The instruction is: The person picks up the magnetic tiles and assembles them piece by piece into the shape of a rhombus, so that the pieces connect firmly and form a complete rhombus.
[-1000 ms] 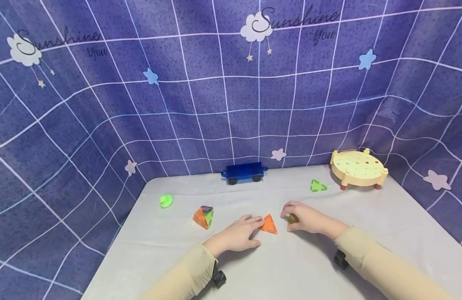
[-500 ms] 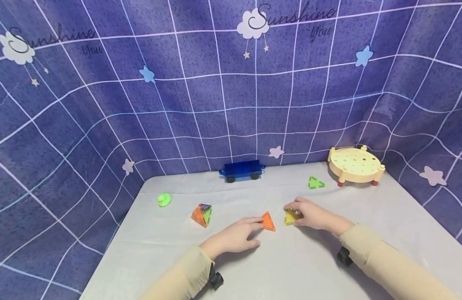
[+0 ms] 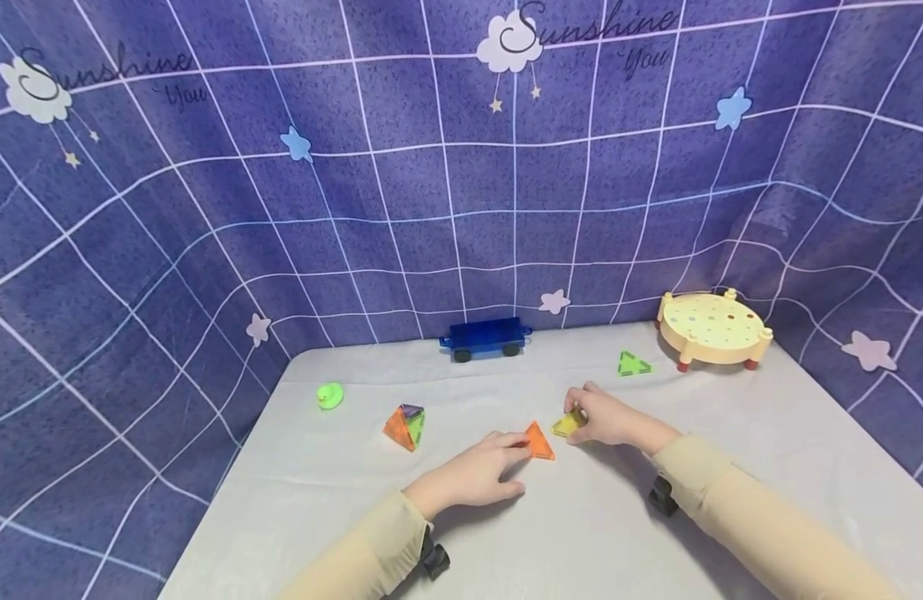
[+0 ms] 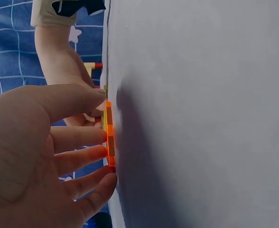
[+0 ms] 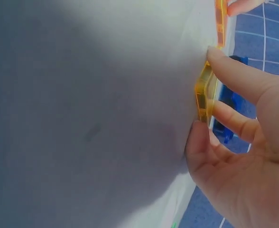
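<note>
My left hand (image 3: 474, 473) rests with extended fingertips touching an orange triangular magnetic tile (image 3: 539, 442), which lies on the table. In the left wrist view that tile (image 4: 110, 142) appears edge-on against the fingertips, and the thumb stands apart from it. To its right, my right hand (image 3: 609, 417) pinches a yellow triangular magnetic tile (image 3: 564, 426) between thumb and fingers. The right wrist view shows this yellow tile (image 5: 204, 92) tilted, thumb at one end and fingers at the other. Only a small gap parts the two tiles. The fingers partly cover the yellow one.
Left on the table is a small built shape of orange, green and purple tiles (image 3: 405, 427), with a green duck (image 3: 329, 396) beyond. A blue wheeled car base (image 3: 487, 337) stands at the back. At back right are a green triangular tile (image 3: 633, 364) and a cream footed stand (image 3: 712, 329).
The yellow tile, mostly hidden in the right hand a second ago, now shows and has come left, closer to the orange tile. My left hand stays about where it was.
</note>
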A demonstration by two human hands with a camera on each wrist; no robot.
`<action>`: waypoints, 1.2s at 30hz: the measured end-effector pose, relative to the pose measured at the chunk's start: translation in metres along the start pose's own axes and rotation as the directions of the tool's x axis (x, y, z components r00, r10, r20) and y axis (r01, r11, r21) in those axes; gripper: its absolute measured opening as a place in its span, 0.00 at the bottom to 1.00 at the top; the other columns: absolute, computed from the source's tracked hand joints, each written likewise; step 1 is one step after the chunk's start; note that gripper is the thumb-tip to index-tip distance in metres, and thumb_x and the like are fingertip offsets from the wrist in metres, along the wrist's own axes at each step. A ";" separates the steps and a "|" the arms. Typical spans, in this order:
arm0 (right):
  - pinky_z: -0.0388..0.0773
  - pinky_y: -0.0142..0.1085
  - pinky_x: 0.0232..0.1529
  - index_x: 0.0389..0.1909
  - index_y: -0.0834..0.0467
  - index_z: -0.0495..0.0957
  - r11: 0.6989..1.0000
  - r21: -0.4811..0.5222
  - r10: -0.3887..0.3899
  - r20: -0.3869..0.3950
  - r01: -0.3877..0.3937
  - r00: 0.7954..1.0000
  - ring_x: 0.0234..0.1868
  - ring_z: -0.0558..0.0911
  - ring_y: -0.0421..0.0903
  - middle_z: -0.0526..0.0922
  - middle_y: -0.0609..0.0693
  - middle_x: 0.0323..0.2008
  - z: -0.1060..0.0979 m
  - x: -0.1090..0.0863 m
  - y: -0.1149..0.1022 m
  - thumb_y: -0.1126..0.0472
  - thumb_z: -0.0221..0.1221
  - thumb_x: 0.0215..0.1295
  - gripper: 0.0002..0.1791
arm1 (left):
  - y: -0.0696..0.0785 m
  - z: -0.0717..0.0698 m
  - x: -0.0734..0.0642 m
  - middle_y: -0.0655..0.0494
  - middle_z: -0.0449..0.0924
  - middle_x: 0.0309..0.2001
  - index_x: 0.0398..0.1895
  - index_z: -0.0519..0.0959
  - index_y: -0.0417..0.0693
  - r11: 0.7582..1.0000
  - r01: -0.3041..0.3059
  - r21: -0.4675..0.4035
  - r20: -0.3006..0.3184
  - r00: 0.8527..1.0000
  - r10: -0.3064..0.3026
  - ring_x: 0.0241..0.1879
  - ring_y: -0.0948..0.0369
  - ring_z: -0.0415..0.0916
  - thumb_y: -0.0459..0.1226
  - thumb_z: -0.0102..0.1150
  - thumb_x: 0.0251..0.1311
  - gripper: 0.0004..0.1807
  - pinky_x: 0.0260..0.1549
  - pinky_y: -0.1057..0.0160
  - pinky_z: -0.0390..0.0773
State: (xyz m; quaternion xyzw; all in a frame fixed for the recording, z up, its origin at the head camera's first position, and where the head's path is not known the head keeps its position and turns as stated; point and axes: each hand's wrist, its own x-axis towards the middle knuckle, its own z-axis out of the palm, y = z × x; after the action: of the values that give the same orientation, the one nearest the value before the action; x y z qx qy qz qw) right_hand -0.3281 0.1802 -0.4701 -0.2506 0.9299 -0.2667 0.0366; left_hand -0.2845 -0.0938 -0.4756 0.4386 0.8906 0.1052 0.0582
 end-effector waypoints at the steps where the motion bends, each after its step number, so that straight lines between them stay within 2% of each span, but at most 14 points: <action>1: 0.74 0.42 0.38 0.38 0.60 0.75 1.000 -0.009 -0.007 -0.008 0.007 1.000 0.36 0.70 0.47 0.71 0.54 0.36 0.000 0.001 -0.001 0.61 0.78 0.49 0.22 | 0.000 0.000 0.000 0.50 0.65 0.75 0.71 0.73 0.42 1.000 0.002 -0.002 0.000 1.000 -0.002 0.72 0.52 0.63 0.47 0.63 0.67 0.32 0.70 0.58 0.62; 6: 0.74 0.41 0.38 0.38 0.59 0.76 0.999 -0.042 -0.005 -0.045 0.003 0.999 0.36 0.69 0.46 0.74 0.52 0.36 0.004 0.008 -0.005 0.59 0.78 0.49 0.21 | 0.003 -0.001 0.002 0.49 0.64 0.75 0.71 0.72 0.42 1.000 0.008 0.002 -0.002 1.000 -0.008 0.70 0.51 0.64 0.48 0.63 0.67 0.33 0.69 0.58 0.63; 9: 0.75 0.41 0.39 0.39 0.59 0.78 1.000 -0.024 0.012 -0.064 -0.014 0.998 0.36 0.70 0.46 0.73 0.54 0.38 0.007 0.010 -0.006 0.60 0.79 0.49 0.21 | 0.005 -0.001 0.003 0.48 0.65 0.74 0.70 0.73 0.41 1.000 -0.001 0.005 -0.009 1.000 0.001 0.69 0.51 0.65 0.48 0.63 0.68 0.32 0.68 0.58 0.64; 14: 0.76 0.42 0.40 0.38 0.59 0.78 0.999 0.033 0.032 -0.105 -0.029 0.994 0.35 0.72 0.47 0.69 0.56 0.39 0.012 0.012 -0.008 0.65 0.77 0.50 0.18 | 0.007 0.000 0.004 0.47 0.67 0.73 0.69 0.74 0.41 1.000 -0.007 0.013 -0.019 1.000 0.007 0.69 0.51 0.66 0.47 0.63 0.68 0.31 0.69 0.56 0.64; 18: 0.76 0.42 0.40 0.37 0.59 0.79 0.999 0.040 0.034 -0.146 -0.028 0.989 0.35 0.72 0.47 0.70 0.55 0.38 0.013 0.013 -0.011 0.70 0.73 0.54 0.13 | 0.009 0.000 0.005 0.47 0.67 0.73 0.69 0.74 0.41 1.000 0.003 0.012 -0.016 1.000 -0.003 0.71 0.50 0.64 0.46 0.63 0.68 0.30 0.71 0.54 0.61; 25: 0.78 0.45 0.44 0.36 0.58 0.80 1.000 0.029 -0.004 -0.189 0.010 0.982 0.35 0.74 0.46 0.72 0.52 0.36 0.015 0.012 -0.015 0.73 0.70 0.54 0.12 | 0.010 0.001 0.008 0.46 0.67 0.73 0.69 0.74 0.40 1.000 0.001 0.011 -0.016 1.000 -0.001 0.72 0.52 0.62 0.46 0.62 0.68 0.31 0.72 0.49 0.57; 29: 0.79 0.48 0.46 0.38 0.58 0.81 0.998 0.028 -0.054 -0.196 0.061 0.979 0.37 0.76 0.47 0.74 0.52 0.37 0.016 0.012 -0.015 0.73 0.70 0.53 0.13 | 0.009 0.002 0.010 0.46 0.66 0.73 0.69 0.74 0.40 1.000 -0.001 0.012 -0.016 1.000 0.001 0.73 0.53 0.62 0.47 0.63 0.68 0.31 0.72 0.46 0.56; 33: 0.80 0.48 0.47 0.39 0.58 0.81 0.993 0.034 -0.100 -0.199 0.109 0.975 0.40 0.79 0.49 0.75 0.52 0.38 0.017 0.013 -0.014 0.74 0.70 0.53 0.15 | 0.008 0.003 0.011 0.47 0.66 0.73 0.69 0.74 0.40 1.000 0.004 0.001 -0.016 1.000 -0.004 0.72 0.52 0.62 0.47 0.63 0.67 0.32 0.72 0.49 0.58; 36: 0.80 0.48 0.47 0.40 0.58 0.81 0.991 0.028 -0.120 -0.205 0.129 0.971 0.40 0.80 0.49 0.75 0.52 0.39 0.018 0.013 -0.015 0.75 0.69 0.53 0.16 | 0.004 0.004 0.012 0.47 0.66 0.73 0.70 0.73 0.42 0.999 0.011 -0.043 -0.021 1.000 -0.011 0.72 0.51 0.62 0.46 0.64 0.67 0.32 0.71 0.53 0.60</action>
State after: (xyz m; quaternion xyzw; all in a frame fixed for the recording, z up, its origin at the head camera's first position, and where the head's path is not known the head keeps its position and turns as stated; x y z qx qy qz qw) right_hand -0.3292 0.1547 -0.4772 -0.2790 0.9056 -0.3117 -0.0702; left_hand -0.2886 -0.0814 -0.4784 0.4312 0.8911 0.1284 0.0588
